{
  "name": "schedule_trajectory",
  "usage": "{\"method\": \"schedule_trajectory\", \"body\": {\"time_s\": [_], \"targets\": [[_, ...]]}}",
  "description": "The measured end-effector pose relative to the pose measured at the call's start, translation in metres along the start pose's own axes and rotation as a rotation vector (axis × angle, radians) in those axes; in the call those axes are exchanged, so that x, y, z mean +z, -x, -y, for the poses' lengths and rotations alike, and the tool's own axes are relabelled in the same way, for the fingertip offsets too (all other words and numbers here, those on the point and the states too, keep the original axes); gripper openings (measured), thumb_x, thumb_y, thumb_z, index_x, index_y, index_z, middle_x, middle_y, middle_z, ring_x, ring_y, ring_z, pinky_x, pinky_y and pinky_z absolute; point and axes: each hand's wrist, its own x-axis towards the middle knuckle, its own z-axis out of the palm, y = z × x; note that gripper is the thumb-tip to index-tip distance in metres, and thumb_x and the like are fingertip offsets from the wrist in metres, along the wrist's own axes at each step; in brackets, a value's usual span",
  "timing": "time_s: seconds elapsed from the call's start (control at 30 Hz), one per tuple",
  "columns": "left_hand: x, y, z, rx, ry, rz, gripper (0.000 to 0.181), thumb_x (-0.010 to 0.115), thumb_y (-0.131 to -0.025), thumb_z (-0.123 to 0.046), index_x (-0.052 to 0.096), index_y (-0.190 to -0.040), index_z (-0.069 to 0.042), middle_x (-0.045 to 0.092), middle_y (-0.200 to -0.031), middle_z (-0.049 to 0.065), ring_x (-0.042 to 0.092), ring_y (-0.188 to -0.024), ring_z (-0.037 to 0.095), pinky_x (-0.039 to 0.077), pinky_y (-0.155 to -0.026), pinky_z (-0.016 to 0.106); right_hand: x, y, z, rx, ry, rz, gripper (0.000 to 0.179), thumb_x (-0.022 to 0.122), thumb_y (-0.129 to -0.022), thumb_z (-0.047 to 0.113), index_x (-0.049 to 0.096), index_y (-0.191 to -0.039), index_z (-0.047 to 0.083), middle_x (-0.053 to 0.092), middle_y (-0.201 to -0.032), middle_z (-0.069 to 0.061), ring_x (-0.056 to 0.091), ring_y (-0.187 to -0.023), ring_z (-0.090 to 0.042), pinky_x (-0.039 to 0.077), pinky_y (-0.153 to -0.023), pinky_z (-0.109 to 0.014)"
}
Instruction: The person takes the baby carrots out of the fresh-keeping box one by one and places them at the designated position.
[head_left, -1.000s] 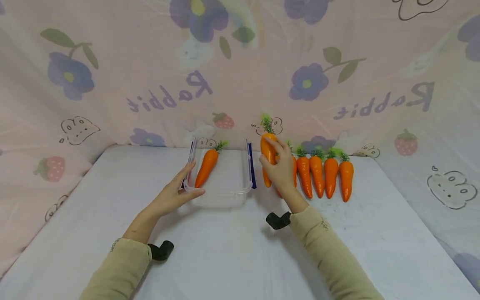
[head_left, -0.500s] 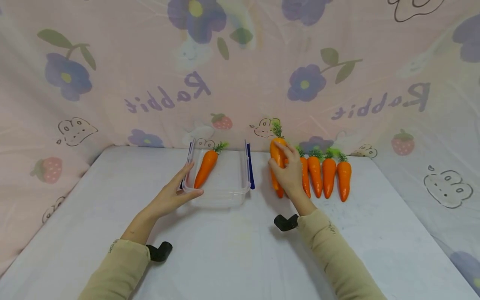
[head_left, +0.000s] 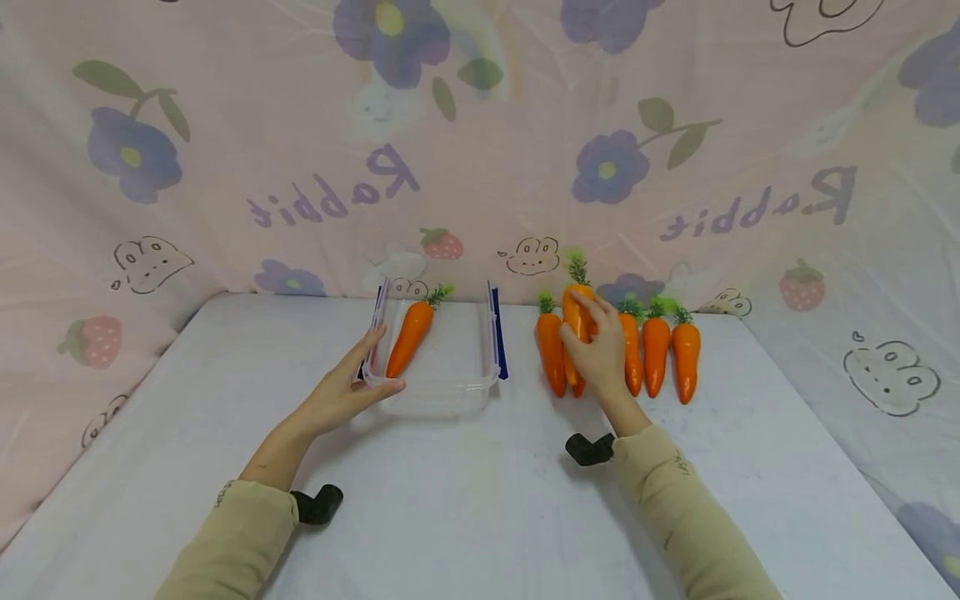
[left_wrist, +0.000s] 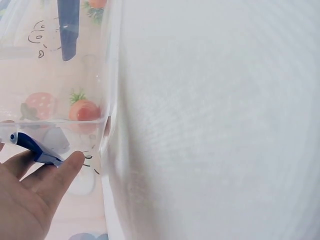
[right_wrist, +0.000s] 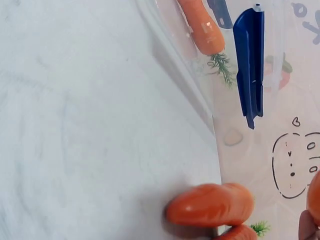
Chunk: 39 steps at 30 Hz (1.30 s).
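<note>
My left hand [head_left: 347,390] holds a clear plastic container [head_left: 420,390] by its left side, thumb on the front rim. In the left wrist view, fingers [left_wrist: 70,170] touch a blue latch [left_wrist: 37,149]. One toy carrot [head_left: 411,337] with a green top leans inside the container. My right hand [head_left: 602,348] grips another shiny carrot [head_left: 573,315] between thumb and fingers, above a row of carrots [head_left: 657,357] on the table. The hand hides part of that row. Only a sliver of the held carrot [right_wrist: 315,195] shows at the right wrist view's edge.
The white table [head_left: 450,500] carries everything. A printed pink curtain [head_left: 480,183] hangs right behind the container and the row. A second blue latch [head_left: 498,333] hangs on the container's right side, facing the leftmost carrot [head_left: 551,354] of the row.
My right hand has moved to the right with its carrot, passing along the row and uncovering the leftmost carrot there. The left hand and the container have stayed in place.
</note>
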Motion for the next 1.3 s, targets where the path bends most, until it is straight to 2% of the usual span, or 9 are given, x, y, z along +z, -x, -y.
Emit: {"method": "schedule_trajectory", "body": {"time_s": [0.1, 0.3, 0.63, 0.87, 1.1, 1.3], "targets": [[0.0, 0.0, 0.0, 0.002, -0.001, 0.003, 0.089, 0.069, -0.086, -0.045, 0.011, -0.153, -0.039, 0.002, -0.162, 0.008, 0.02, -0.144, 0.04, 0.031, -0.11, 0.057, -0.004, 0.0, -0.003, 0.011, -0.001, -0.001, 0.048, 0.061, -0.086, 0.016, 0.058, -0.134, 0.016, 0.036, -0.148, -0.017, 0.037, -0.134, -0.038, 0.045, -0.093, -0.052], [0.0, 0.0, -0.001, 0.003, -0.006, 0.003, 0.089, 0.069, -0.086, -0.045, 0.011, -0.153, -0.039, 0.002, -0.162, 0.008, 0.02, -0.144, 0.04, 0.031, -0.11, 0.057, -0.011, 0.0, -0.013, -0.012, 0.036, -0.045, 0.048, 0.063, -0.085, 0.016, 0.059, -0.132, 0.014, 0.04, -0.145, -0.019, 0.041, -0.129, -0.038, 0.043, -0.099, -0.054], [0.001, 0.0, 0.001, 0.004, -0.008, 0.001, 0.089, 0.069, -0.086, -0.047, 0.011, -0.153, -0.04, 0.002, -0.162, 0.006, 0.018, -0.145, 0.039, 0.032, -0.11, 0.056, -0.025, -0.001, -0.03, 0.015, 0.083, -0.06, 0.047, 0.061, -0.086, 0.013, 0.058, -0.132, 0.013, 0.039, -0.143, -0.023, 0.044, -0.124, -0.041, 0.047, -0.089, -0.054], [0.0, 0.001, 0.0, 0.0, -0.007, -0.001, 0.089, 0.069, -0.086, -0.047, 0.011, -0.153, -0.04, 0.002, -0.162, 0.006, 0.018, -0.145, 0.039, 0.032, -0.11, 0.056, -0.037, -0.003, -0.046, 0.0, 0.109, -0.108, 0.047, 0.061, -0.084, 0.01, 0.06, -0.13, 0.01, 0.044, -0.137, -0.026, 0.044, -0.122, -0.044, 0.043, -0.093, -0.055], [0.0, 0.001, -0.002, -0.009, -0.013, -0.001, 0.089, 0.069, -0.085, -0.047, 0.011, -0.153, -0.04, 0.002, -0.162, 0.007, 0.022, -0.143, 0.04, 0.032, -0.11, 0.055, -0.053, -0.004, -0.055, 0.057, 0.125, -0.102, 0.048, 0.061, -0.086, 0.008, 0.057, -0.134, 0.009, 0.042, -0.139, -0.026, 0.045, -0.118, -0.041, 0.042, -0.088, -0.047], [0.0, 0.001, -0.002, -0.01, -0.014, 0.001, 0.089, 0.068, -0.086, -0.047, 0.011, -0.153, -0.04, 0.002, -0.162, 0.007, 0.022, -0.144, 0.039, 0.032, -0.11, 0.055, -0.065, -0.002, -0.066, 0.086, 0.097, -0.121, 0.048, 0.059, -0.087, 0.007, 0.055, -0.135, 0.008, 0.045, -0.141, -0.023, 0.043, -0.126, -0.037, 0.04, -0.096, -0.048]]}}
